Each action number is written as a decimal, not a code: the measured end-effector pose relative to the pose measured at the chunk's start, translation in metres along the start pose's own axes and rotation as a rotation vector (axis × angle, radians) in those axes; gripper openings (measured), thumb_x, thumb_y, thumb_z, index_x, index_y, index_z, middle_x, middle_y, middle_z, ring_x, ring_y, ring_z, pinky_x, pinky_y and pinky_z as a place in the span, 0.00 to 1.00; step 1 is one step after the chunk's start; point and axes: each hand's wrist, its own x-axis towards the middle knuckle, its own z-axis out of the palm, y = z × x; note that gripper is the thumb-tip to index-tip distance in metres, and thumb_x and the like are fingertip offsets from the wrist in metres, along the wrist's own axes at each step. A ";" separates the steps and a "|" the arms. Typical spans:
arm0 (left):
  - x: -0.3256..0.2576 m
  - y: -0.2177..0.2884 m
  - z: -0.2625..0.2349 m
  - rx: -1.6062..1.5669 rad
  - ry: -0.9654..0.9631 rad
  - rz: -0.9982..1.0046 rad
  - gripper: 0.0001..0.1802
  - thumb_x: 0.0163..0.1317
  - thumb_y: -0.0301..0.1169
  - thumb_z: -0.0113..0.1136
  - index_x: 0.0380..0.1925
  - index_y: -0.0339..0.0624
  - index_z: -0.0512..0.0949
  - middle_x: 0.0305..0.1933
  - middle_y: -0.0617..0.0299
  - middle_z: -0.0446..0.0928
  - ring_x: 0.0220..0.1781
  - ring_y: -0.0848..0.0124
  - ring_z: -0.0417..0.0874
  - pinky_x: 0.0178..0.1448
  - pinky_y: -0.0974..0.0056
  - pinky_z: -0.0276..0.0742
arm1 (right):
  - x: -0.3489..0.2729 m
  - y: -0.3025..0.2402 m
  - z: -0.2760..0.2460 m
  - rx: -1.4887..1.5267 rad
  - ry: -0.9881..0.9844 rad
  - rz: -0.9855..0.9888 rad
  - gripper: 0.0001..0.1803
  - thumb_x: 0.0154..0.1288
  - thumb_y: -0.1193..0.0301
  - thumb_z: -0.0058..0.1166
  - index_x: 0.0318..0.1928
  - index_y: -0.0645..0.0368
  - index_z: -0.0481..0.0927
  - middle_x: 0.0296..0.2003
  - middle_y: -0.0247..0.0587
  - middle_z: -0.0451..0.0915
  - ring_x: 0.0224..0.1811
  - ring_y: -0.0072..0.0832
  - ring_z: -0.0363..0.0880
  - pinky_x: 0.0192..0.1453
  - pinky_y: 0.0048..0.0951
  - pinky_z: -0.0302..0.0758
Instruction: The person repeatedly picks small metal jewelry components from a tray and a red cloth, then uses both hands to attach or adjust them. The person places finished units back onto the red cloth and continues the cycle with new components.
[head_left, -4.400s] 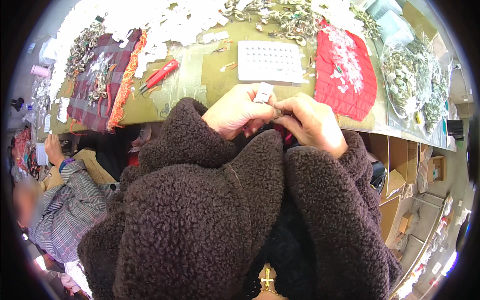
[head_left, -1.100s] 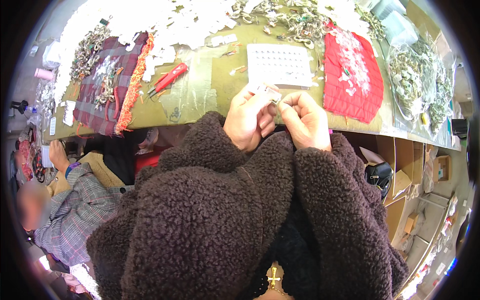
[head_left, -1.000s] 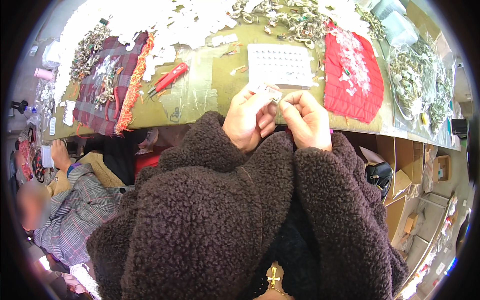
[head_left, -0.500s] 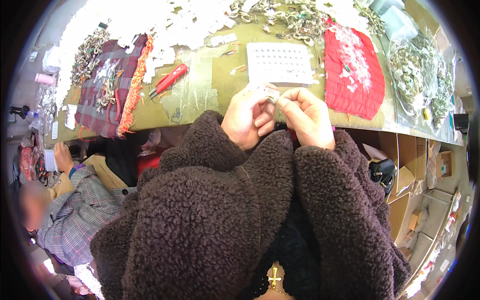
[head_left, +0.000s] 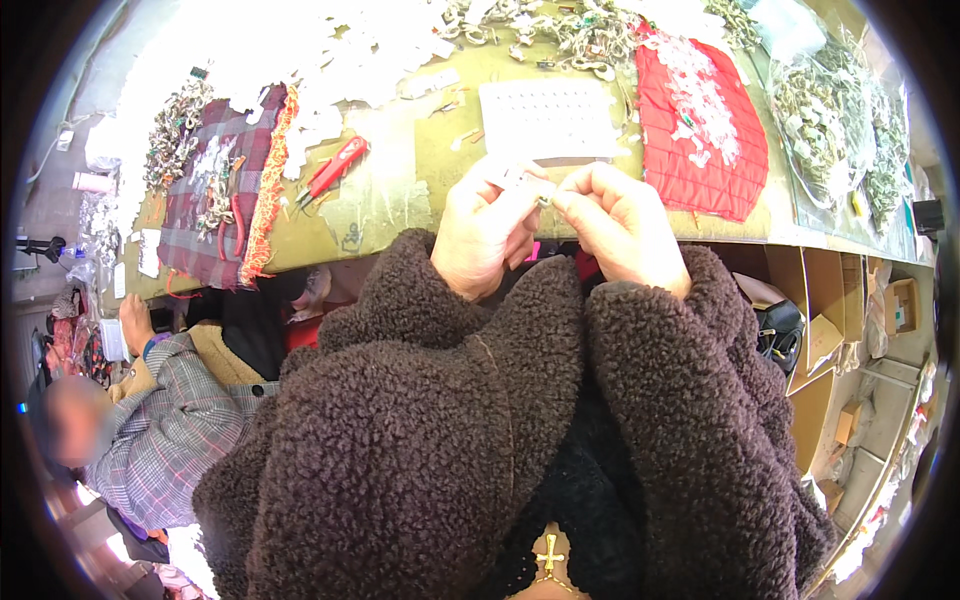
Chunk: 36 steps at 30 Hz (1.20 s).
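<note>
As left hand (head_left: 478,228) clamps a white piece (head_left: 514,180), right hand (head_left: 622,228), pinched together, apparently works its end; next likely needs steadiness.

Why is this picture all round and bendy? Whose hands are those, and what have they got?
There's no robot here, just a person using two bare hands. The camera is worn on their head, looking down, and its very wide lens bends straight edges. The left hand holds a small pale piece, and the right hand pinches at its end; it's too tiny to tell what it is. On the green table lie a white panel, a red cloth with white bits on it, a red tool and a checked cloth. Another person is at the left.
</note>
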 end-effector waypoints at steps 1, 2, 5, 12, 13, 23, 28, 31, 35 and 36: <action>0.000 0.001 -0.002 -0.013 -0.023 -0.016 0.05 0.63 0.28 0.55 0.37 0.40 0.74 0.19 0.68 0.69 0.12 0.83 0.60 0.14 0.74 0.54 | 0.001 -0.001 0.000 -0.007 -0.002 -0.022 0.05 0.65 0.72 0.52 0.34 0.61 0.76 0.23 0.21 0.70 0.23 0.09 0.60 0.26 0.14 0.57; 0.000 0.003 -0.003 -0.025 -0.051 -0.036 0.05 0.63 0.28 0.55 0.37 0.40 0.74 0.19 0.68 0.69 0.12 0.83 0.60 0.15 0.74 0.55 | 0.001 -0.002 -0.001 -0.022 -0.012 -0.021 0.05 0.64 0.72 0.53 0.34 0.62 0.76 0.23 0.22 0.70 0.23 0.09 0.61 0.27 0.15 0.58; 0.000 0.005 -0.005 0.001 -0.054 -0.037 0.04 0.62 0.27 0.56 0.36 0.39 0.74 0.20 0.68 0.69 0.12 0.83 0.60 0.15 0.74 0.56 | 0.000 -0.006 -0.003 -0.162 -0.019 -0.087 0.06 0.64 0.73 0.53 0.34 0.64 0.75 0.23 0.23 0.70 0.24 0.12 0.63 0.28 0.16 0.61; 0.002 -0.001 0.001 0.254 0.065 0.375 0.05 0.61 0.26 0.56 0.35 0.38 0.74 0.21 0.66 0.71 0.12 0.82 0.61 0.15 0.72 0.59 | -0.003 -0.003 0.012 -0.348 0.016 -0.265 0.06 0.66 0.74 0.51 0.36 0.67 0.73 0.24 0.25 0.70 0.28 0.14 0.66 0.33 0.18 0.66; -0.002 0.003 -0.004 0.105 0.049 0.210 0.05 0.61 0.27 0.55 0.35 0.38 0.74 0.21 0.66 0.71 0.12 0.82 0.61 0.15 0.71 0.59 | -0.002 -0.002 0.016 -0.266 0.018 -0.150 0.06 0.66 0.74 0.51 0.36 0.66 0.73 0.24 0.24 0.70 0.27 0.14 0.66 0.33 0.18 0.66; -0.005 0.006 -0.005 -0.236 0.006 -0.118 0.07 0.63 0.31 0.51 0.35 0.40 0.73 0.16 0.66 0.65 0.10 0.80 0.55 0.14 0.73 0.54 | -0.008 0.015 0.017 -0.017 0.086 -0.126 0.06 0.64 0.75 0.53 0.38 0.67 0.76 0.24 0.36 0.79 0.26 0.12 0.73 0.30 0.18 0.72; -0.010 0.007 0.000 -0.116 -0.003 -0.029 0.04 0.63 0.29 0.53 0.34 0.42 0.73 0.17 0.69 0.65 0.10 0.82 0.56 0.13 0.74 0.52 | -0.008 0.015 0.016 -0.145 0.121 -0.182 0.06 0.62 0.75 0.56 0.36 0.65 0.77 0.22 0.31 0.78 0.23 0.10 0.72 0.27 0.17 0.71; -0.013 0.007 0.002 -0.083 0.012 0.009 0.02 0.62 0.28 0.55 0.33 0.42 0.74 0.16 0.70 0.64 0.10 0.83 0.55 0.14 0.75 0.52 | -0.009 0.014 0.016 -0.130 0.117 -0.187 0.06 0.61 0.74 0.56 0.36 0.65 0.77 0.21 0.31 0.78 0.22 0.11 0.72 0.27 0.17 0.70; -0.013 0.005 0.002 -0.057 0.038 0.028 0.03 0.63 0.28 0.55 0.34 0.42 0.74 0.17 0.69 0.66 0.10 0.83 0.56 0.14 0.75 0.53 | -0.009 0.017 0.019 -0.073 0.132 -0.144 0.02 0.64 0.77 0.52 0.35 0.63 0.74 0.22 0.22 0.70 0.22 0.07 0.62 0.26 0.12 0.58; -0.012 0.004 0.001 -0.078 0.030 0.030 0.03 0.63 0.28 0.55 0.35 0.42 0.74 0.18 0.69 0.66 0.10 0.83 0.57 0.14 0.74 0.53 | -0.008 0.018 0.020 -0.064 0.138 -0.089 0.02 0.64 0.77 0.52 0.35 0.63 0.74 0.22 0.22 0.70 0.22 0.07 0.62 0.26 0.12 0.59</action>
